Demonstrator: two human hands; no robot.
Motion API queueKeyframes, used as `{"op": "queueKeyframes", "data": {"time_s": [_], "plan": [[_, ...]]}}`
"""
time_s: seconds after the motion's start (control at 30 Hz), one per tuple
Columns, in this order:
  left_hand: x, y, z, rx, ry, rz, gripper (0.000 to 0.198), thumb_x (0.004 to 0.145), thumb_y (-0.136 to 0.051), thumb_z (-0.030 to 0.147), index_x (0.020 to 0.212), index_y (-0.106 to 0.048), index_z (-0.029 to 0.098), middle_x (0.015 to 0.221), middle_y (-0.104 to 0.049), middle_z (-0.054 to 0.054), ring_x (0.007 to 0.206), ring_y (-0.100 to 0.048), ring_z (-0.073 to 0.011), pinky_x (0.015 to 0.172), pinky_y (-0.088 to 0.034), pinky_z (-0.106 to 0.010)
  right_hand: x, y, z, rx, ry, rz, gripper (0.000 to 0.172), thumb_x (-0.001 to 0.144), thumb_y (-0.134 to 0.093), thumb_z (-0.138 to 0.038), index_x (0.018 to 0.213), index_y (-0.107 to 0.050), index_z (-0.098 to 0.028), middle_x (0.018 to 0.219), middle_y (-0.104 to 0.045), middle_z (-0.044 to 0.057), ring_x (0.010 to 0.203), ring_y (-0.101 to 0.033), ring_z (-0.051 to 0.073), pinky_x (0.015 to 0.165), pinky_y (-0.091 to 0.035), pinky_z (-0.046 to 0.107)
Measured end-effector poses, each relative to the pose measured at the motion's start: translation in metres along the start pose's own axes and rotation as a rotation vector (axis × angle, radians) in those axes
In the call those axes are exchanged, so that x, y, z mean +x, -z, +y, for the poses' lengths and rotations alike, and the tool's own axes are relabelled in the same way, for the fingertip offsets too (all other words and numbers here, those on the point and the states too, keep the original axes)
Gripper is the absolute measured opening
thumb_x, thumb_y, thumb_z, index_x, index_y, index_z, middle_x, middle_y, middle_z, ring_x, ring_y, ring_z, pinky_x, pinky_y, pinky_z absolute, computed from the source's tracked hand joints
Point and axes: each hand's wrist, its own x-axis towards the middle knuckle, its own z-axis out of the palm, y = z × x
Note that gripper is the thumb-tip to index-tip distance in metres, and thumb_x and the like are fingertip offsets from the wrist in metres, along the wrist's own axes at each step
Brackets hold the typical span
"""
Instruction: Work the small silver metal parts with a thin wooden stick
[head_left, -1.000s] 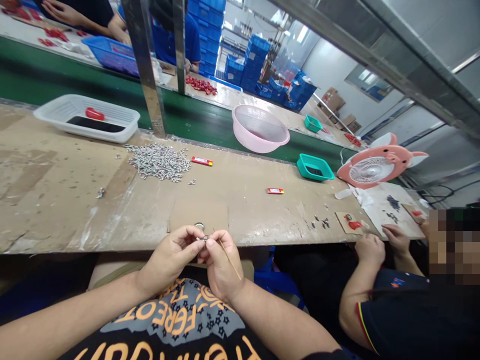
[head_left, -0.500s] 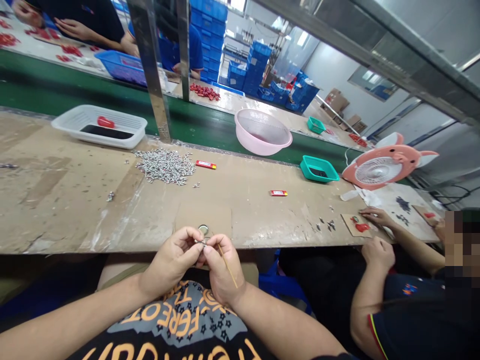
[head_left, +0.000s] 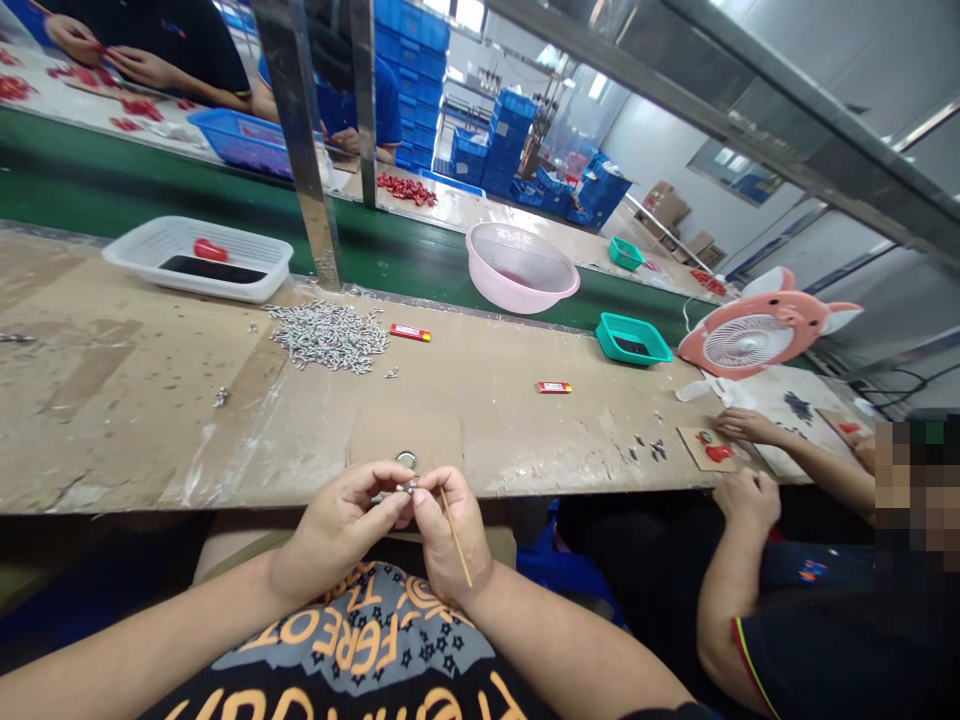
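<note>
Close to the table's front edge, my left hand [head_left: 341, 525] pinches a small silvery-grey piece [head_left: 407, 488] between thumb and fingers. The piece is too small to make out fully. My right hand [head_left: 450, 535] is closed around a thin wooden stick [head_left: 457, 540], whose long end slants back over the palm toward the wrist. Its fingertips meet the left ones at the small piece; the stick's tip is hidden there. Just beyond the fingers, a bottle cap [head_left: 405, 460] with a pale inside lies on a square of cardboard [head_left: 439, 432].
A heap of small silvery pieces [head_left: 330, 337] lies ahead left, near a white tray [head_left: 274, 275]. Two red lighter-like packs [head_left: 553, 387] rest on the table. Beyond are a pink basin [head_left: 517, 290], a green tray [head_left: 637, 350] and a pig-shaped fan [head_left: 757, 340]. A co-worker's hand [head_left: 746, 425] is at right.
Both hands stay together at the same spot, with slight finger movement around the small piece. The stick has shifted a little, and the view has turned slightly.
</note>
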Motion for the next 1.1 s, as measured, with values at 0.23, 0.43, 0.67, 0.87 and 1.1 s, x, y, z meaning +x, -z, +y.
{"op": "queueKeyframes", "data": {"time_s": [0.23, 0.43, 0.67, 0.87, 1.1], "plan": [[0.004, -0.001, -0.001, -0.195, 0.035, 0.0, 0.016, 0.083, -0.061, 0.029, 0.096, -0.055, 0.022, 0.074, -0.061, 0.002, 0.066, -0.055, -0.0112, 0.063, -0.047, -0.023, 0.001, -0.002, 0.002, 0.015, 0.001, -0.021, 0.016, 0.085, -0.058, -0.033, 0.087, -0.05, -0.02, 0.069, -0.058, -0.003, 0.062, -0.056, 0.01, 0.064, -0.046, 0.022], [0.006, -0.004, 0.003, -0.396, 0.068, -0.028, 0.011, 0.084, -0.061, 0.025, 0.09, -0.052, 0.023, 0.074, -0.058, 0.004, 0.064, -0.052, -0.009, 0.062, -0.045, -0.023, 0.002, -0.001, 0.002, 0.049, 0.022, -0.043, 0.017, 0.088, -0.053, -0.036, 0.089, -0.05, -0.019, 0.069, -0.057, -0.002, 0.064, -0.055, 0.01, 0.065, -0.046, 0.024], [0.008, 0.004, 0.0, -0.229, 0.066, -0.016, 0.008, 0.086, -0.058, 0.029, 0.091, -0.056, 0.023, 0.081, -0.06, 0.002, 0.073, -0.055, -0.0113, 0.069, -0.046, -0.025, 0.006, -0.002, 0.0, 0.011, 0.027, -0.04, 0.015, 0.085, -0.06, -0.029, 0.088, -0.049, -0.02, 0.07, -0.057, -0.004, 0.062, -0.055, 0.008, 0.063, -0.045, 0.021], [0.008, 0.012, 0.002, 0.029, -0.038, -0.01, 0.014, 0.087, -0.055, 0.032, 0.092, -0.061, 0.02, 0.09, -0.063, -0.002, 0.082, -0.057, -0.0142, 0.077, -0.046, -0.027, 0.008, -0.002, 0.004, -0.004, 0.037, 0.001, 0.012, 0.087, -0.056, -0.028, 0.087, -0.049, -0.019, 0.069, -0.056, -0.004, 0.063, -0.055, 0.008, 0.063, -0.045, 0.022], [0.005, 0.011, -0.004, -0.005, -0.017, 0.049, 0.02, 0.084, -0.058, 0.032, 0.102, -0.055, 0.023, 0.087, -0.064, 0.0, 0.08, -0.06, -0.0143, 0.073, -0.049, -0.026, 0.009, -0.002, 0.003, -0.053, 0.057, -0.04, 0.013, 0.087, -0.057, -0.03, 0.089, -0.049, -0.019, 0.074, -0.057, -0.002, 0.066, -0.054, 0.008, 0.066, -0.045, 0.024]]}}
